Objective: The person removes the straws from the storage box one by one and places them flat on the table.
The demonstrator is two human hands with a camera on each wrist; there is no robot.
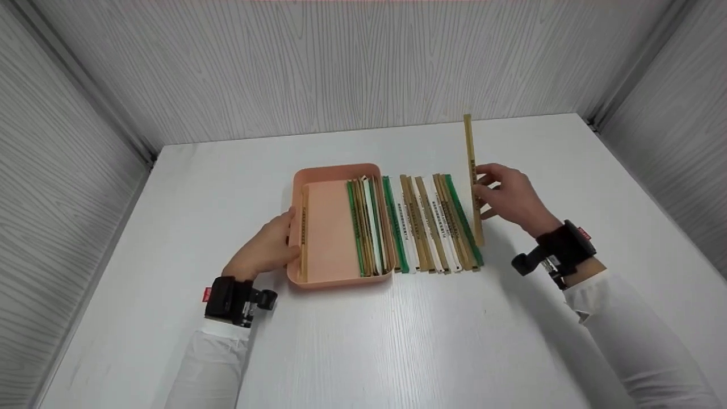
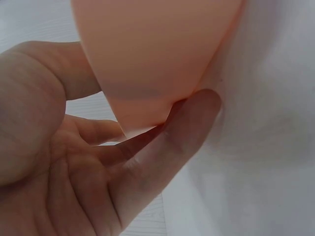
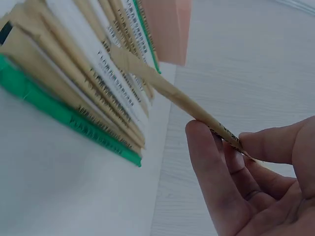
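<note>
My left hand (image 1: 264, 247) grips the left side of a pink plastic tray (image 1: 335, 171), thumb at the rim; in the left wrist view the fingers curl beneath its wall (image 2: 152, 54). Inside the tray, one brown paper-wrapped straw (image 1: 305, 233) lies along the left wall and several brown, green and white ones (image 1: 366, 227) lie along the right. My right hand (image 1: 508, 193) pinches a brown paper-wrapped straw (image 3: 172, 93) between thumb and fingertips, raised above the table and pointing away from me. Printed lettering shows on its wrapper near the fingertips.
A row of wrapped straws (image 1: 426, 227) in brown, white and green lies side by side on the white table (image 1: 363, 341), right against the tray's right side. Grey wood-grain panels (image 1: 363, 68) stand behind the table and at both sides.
</note>
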